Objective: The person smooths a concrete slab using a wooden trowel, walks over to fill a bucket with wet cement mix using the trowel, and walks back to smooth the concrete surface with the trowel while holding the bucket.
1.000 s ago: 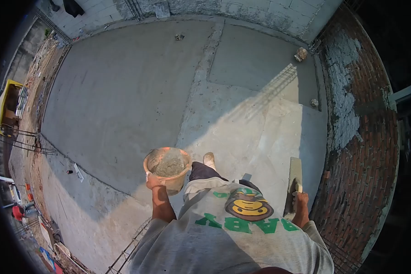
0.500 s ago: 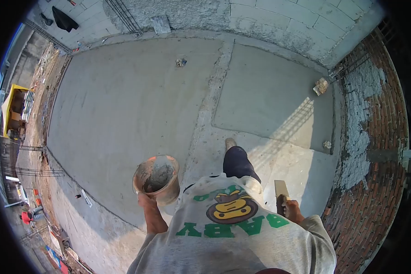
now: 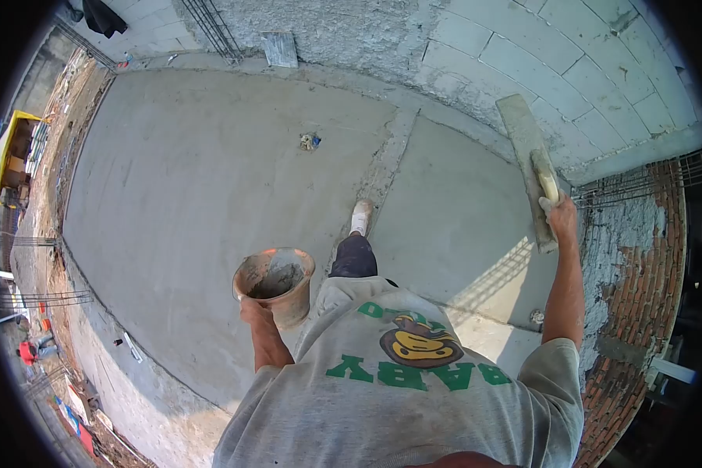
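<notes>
My left hand grips the near rim of an orange-brown bucket, which is smeared with cement and has grey mortar inside. Out to the right, my right hand is closed round the handle of a long plastering float, its blade slanting up and left from the hand. My foot in a pale, cement-coated shoe rests on the rough strip between two smooth grey floor areas.
A small clump of debris lies on the left smooth floor. Rebar rods and a flat grey board lean at the block wall. A brick wall stands right. A person in red is far left below.
I have stepped forward along the strip. My right hand has swung forward and out with the float, raising it from beside my body. The bucket stays in my left hand.
</notes>
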Motion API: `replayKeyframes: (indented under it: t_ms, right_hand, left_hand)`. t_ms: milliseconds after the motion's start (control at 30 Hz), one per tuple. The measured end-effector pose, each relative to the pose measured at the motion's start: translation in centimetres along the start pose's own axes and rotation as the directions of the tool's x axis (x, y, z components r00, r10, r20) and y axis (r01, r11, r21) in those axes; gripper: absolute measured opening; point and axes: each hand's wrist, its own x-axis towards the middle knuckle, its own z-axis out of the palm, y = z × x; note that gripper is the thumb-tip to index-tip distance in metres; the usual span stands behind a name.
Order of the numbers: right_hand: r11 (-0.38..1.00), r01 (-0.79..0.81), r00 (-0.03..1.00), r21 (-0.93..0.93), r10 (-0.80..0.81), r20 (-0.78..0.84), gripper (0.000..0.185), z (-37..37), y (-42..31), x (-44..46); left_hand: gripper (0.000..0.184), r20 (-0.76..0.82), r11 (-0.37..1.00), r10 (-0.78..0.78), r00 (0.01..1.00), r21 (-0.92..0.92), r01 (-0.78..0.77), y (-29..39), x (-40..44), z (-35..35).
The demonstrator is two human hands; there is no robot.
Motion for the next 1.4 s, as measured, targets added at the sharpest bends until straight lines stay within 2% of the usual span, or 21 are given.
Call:
replayKeyframes:
  t_ms: [33,100,133,167,200,267,300,400,467,567,667,767,867,967,1067,1167,1267,1367,1400]
  right_hand:
    - [0.989,0.101,0.992,-0.110,-0.109,-0.068,0.042,1.5,0.6,1.6]
    - [0.991,-0.132,0.985,-0.006,0.131,0.110,0.044,4.0,1.1,4.0]
    - [0.990,-0.137,0.980,0.024,0.132,0.149,0.038,5.1,0.9,4.5]
    - [0.957,-0.277,0.940,0.087,0.251,0.230,0.030,4.8,-2.7,4.8]
    - [0.923,-0.345,0.923,0.171,0.300,0.242,0.025,6.8,-1.4,5.9]
    - [0.890,-0.443,0.848,0.110,0.377,0.372,0.025,9.1,0.5,8.2]
    - [0.894,-0.442,0.838,0.072,0.383,0.388,0.024,10.5,0.5,9.3]
    - [0.907,-0.418,0.798,-0.052,0.394,0.455,0.023,12.0,-0.3,14.7]
    - [0.902,-0.418,0.746,-0.110,0.410,0.524,0.022,12.6,-3.0,18.6]
    - [0.951,-0.275,0.768,-0.138,0.304,0.564,0.021,14.3,-6.1,26.0]
    - [0.950,-0.288,0.702,-0.119,0.294,0.649,0.022,17.8,-7.6,34.0]
    - [0.986,-0.165,0.769,-0.006,0.133,0.625,0.024,21.6,-9.1,40.6]
    - [0.986,-0.155,0.747,0.052,0.082,0.659,0.026,23.8,-11.4,46.1]
    - [0.980,-0.186,0.732,0.069,0.091,0.675,0.022,26.8,-10.8,51.4]
    - [0.999,0.032,0.707,-0.014,-0.013,0.707,0.018,28.6,-11.7,55.0]
    - [1.000,0.007,0.688,-0.025,0.013,0.725,0.022,30.9,-12.6,57.7]
    - [0.955,0.297,0.721,0.022,-0.239,0.651,0.024,36.1,-12.2,60.7]
    - [0.912,0.410,0.712,0.006,-0.324,0.623,0.027,38.7,-20.2,61.7]
    - [0.921,0.390,0.704,0.022,-0.313,0.638,0.028,39.8,-23.1,61.7]
  left_hand:
    - [0.046,0.013,1.000,-0.023,1.000,-0.015,0.023,-0.1,1.0,3.5]
    - [0.046,-0.002,0.998,0.013,1.000,-0.056,-0.013,-1.6,3.0,8.1]
    - [0.046,-0.037,0.999,0.010,0.999,-0.035,-0.011,-1.6,2.4,9.3]
    - [0.046,-0.057,0.999,0.012,0.998,-0.038,-0.014,-1.2,2.1,11.9]
    - [0.044,-0.051,0.999,-0.051,0.997,-0.003,0.051,0.0,1.1,13.8]
    - [0.043,-0.090,0.999,-0.033,0.995,0.013,0.034,1.1,0.8,16.2]
    - [0.043,-0.092,1.000,-0.019,0.996,-0.001,0.019,1.9,1.1,19.1]
    - [0.040,0.069,0.995,-0.011,0.998,-0.102,0.018,4.5,-1.3,23.9]
    - [0.038,0.008,0.993,-0.030,1.000,-0.113,0.031,4.8,-2.0,26.6]
    - [0.035,-0.048,0.989,0.031,0.998,-0.141,-0.037,5.3,-4.0,31.1]
    - [0.035,-0.120,0.983,0.063,0.991,-0.165,-0.083,7.1,-6.1,34.7]
    - [0.037,-0.195,0.957,0.100,0.976,-0.250,-0.148,7.8,-5.2,38.1]
    - [0.038,-0.294,0.929,0.080,0.952,-0.325,-0.178,8.9,-5.8,42.1]
    - [0.039,-0.365,0.929,0.035,0.930,-0.332,-0.165,8.0,-8.1,41.8]
    - [0.039,-0.412,0.896,0.009,0.911,-0.401,-0.190,8.1,-8.7,43.3]
    - [0.041,-0.467,0.867,-0.001,0.885,-0.442,-0.232,5.8,-5.4,43.2]
    - [0.040,-0.513,0.854,-0.008,0.858,-0.450,-0.261,4.6,-1.3,44.5]
    - [0.041,-0.532,0.864,-0.064,0.845,-0.452,-0.220,4.6,0.7,47.3]
    - [0.041,-0.528,0.858,-0.090,0.845,-0.472,-0.203,4.4,1.8,48.0]
